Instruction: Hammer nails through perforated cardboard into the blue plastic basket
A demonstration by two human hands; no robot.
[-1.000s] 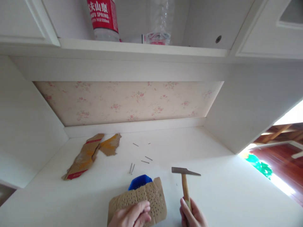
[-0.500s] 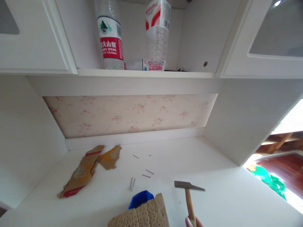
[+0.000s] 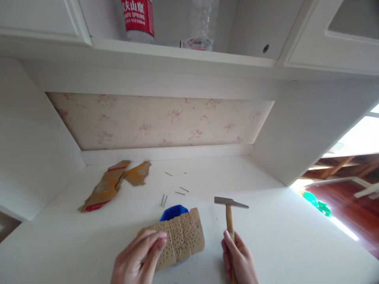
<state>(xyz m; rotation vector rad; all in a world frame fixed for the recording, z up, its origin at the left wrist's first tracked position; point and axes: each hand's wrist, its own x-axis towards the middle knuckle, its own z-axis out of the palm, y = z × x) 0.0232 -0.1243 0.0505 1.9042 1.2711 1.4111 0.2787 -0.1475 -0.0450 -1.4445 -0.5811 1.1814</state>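
Observation:
My right hand (image 3: 237, 254) is wrapped round the wooden handle of a hammer (image 3: 230, 215), its metal head pointing away from me. My left hand (image 3: 139, 254) is closed in a pinch over the left part of a piece of cardboard (image 3: 182, 234) full of small holes. Between thumb and forefinger shows the small dark end of a nail (image 3: 160, 238); the rest of it is hidden. The cardboard lies on a blue plastic container (image 3: 174, 212), which sticks out behind it. Several loose nails (image 3: 179, 193) lie on the white tabletop farther back.
Torn cardboard scraps (image 3: 103, 188) lie at the back left of the tabletop (image 3: 266, 221). White side panels stand left and right. Overhead is a shelf edge (image 3: 183, 53) with two plastic bottles (image 3: 138, 19) on it. A green bag-like thing (image 3: 316, 204) is beyond the right edge.
My view has tipped downward, so the bottles are cut off higher up. My left hand has come into view over the cardboard. More of my right hand shows on the hammer.

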